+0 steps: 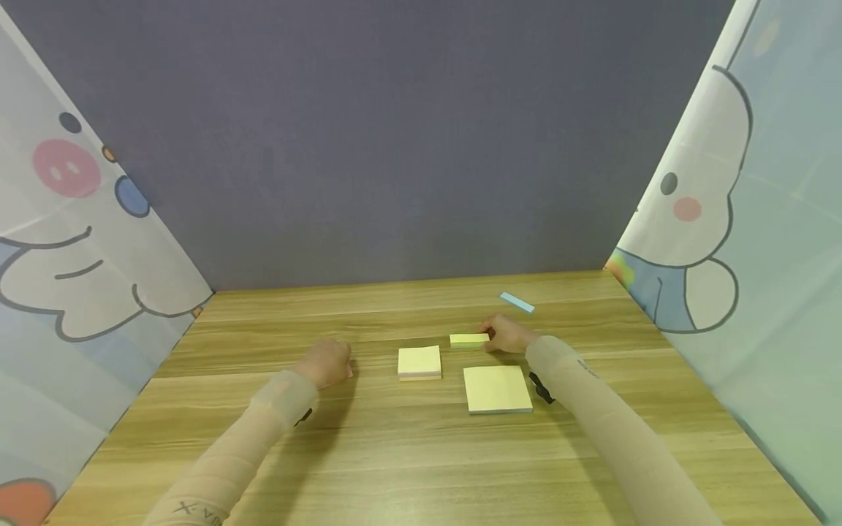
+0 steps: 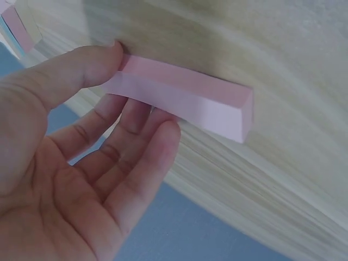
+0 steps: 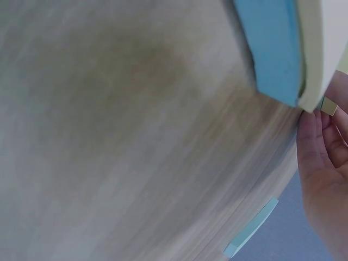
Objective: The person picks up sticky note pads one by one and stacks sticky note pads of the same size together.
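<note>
My left hand (image 1: 327, 361) is at the left of the table. In the left wrist view it pinches one end of a narrow pink sticky note pad (image 2: 185, 100) between thumb and fingers; in the head view the hand mostly hides this pad. Right of centre, my right hand (image 1: 509, 334) grips the right end of a narrow yellow-green sticky note pad (image 1: 467, 341). Only a small end of that pad (image 3: 329, 106) shows in the right wrist view. A medium pale yellow sticky note stack (image 1: 419, 361) lies between the hands.
A large square yellow sticky note stack (image 1: 498, 389), with a blue layer (image 3: 274, 49) low on its side, lies just nearer than the right hand. Farther back is a narrow light-blue strip pad (image 1: 517, 302). A dark panel (image 1: 408, 146) stands behind the wooden table (image 1: 395, 467).
</note>
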`<move>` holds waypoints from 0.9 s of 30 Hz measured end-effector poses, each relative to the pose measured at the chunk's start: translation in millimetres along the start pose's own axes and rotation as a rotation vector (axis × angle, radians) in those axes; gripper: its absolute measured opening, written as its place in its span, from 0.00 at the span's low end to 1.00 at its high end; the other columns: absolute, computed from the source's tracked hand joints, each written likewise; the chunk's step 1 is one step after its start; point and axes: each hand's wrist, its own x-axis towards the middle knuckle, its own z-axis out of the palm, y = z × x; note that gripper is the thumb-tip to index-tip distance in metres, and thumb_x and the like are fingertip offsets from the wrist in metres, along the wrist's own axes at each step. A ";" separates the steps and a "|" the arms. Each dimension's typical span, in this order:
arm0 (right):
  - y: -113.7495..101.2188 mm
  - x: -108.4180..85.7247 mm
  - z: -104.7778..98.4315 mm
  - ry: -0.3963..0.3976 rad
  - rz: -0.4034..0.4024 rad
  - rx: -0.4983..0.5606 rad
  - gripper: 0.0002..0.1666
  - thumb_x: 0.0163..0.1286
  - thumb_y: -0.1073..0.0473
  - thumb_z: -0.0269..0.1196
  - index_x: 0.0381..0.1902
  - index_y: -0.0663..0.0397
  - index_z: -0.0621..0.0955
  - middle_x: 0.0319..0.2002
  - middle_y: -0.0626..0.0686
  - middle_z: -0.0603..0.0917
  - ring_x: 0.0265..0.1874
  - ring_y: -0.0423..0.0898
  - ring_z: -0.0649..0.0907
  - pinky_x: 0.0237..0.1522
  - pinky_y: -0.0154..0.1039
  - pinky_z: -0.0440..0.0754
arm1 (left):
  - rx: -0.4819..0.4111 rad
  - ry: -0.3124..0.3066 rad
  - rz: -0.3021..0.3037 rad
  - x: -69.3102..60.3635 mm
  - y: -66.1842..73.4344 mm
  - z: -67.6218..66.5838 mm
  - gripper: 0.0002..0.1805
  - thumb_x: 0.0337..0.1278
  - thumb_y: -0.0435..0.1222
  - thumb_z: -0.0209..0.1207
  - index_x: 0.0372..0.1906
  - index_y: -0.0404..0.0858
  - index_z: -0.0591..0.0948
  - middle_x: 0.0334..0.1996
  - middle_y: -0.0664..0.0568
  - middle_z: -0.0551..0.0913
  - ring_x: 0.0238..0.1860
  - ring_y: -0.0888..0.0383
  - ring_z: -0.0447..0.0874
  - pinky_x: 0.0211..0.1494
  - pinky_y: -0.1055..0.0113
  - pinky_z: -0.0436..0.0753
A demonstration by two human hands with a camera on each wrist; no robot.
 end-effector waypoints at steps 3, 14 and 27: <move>1.0 0.6 0.3 0.001 -0.003 -0.003 0.24 0.60 0.65 0.63 0.54 0.68 0.74 0.48 0.60 0.77 0.43 0.50 0.75 0.48 0.45 0.76 | 0.012 0.004 0.005 -0.8 -0.8 1.1 0.06 0.51 0.33 0.61 0.29 0.33 0.79 0.24 0.50 0.79 0.28 0.56 0.74 0.35 0.62 0.79; 4.4 2.8 0.8 -0.015 0.010 0.017 0.26 0.59 0.65 0.63 0.55 0.68 0.73 0.46 0.59 0.77 0.40 0.48 0.74 0.45 0.44 0.76 | -0.115 -0.066 -0.101 -14.6 -9.1 -3.4 0.14 0.57 0.39 0.59 0.38 0.31 0.76 0.38 0.42 0.80 0.39 0.48 0.78 0.43 0.55 0.79; 4.3 0.5 -0.1 -0.021 0.021 0.029 0.26 0.60 0.64 0.62 0.56 0.69 0.72 0.47 0.59 0.77 0.41 0.49 0.74 0.47 0.44 0.76 | -0.049 -0.004 -0.067 -25.5 -25.5 2.6 0.09 0.38 0.29 0.66 0.23 0.35 0.75 0.19 0.51 0.73 0.21 0.56 0.67 0.23 0.67 0.68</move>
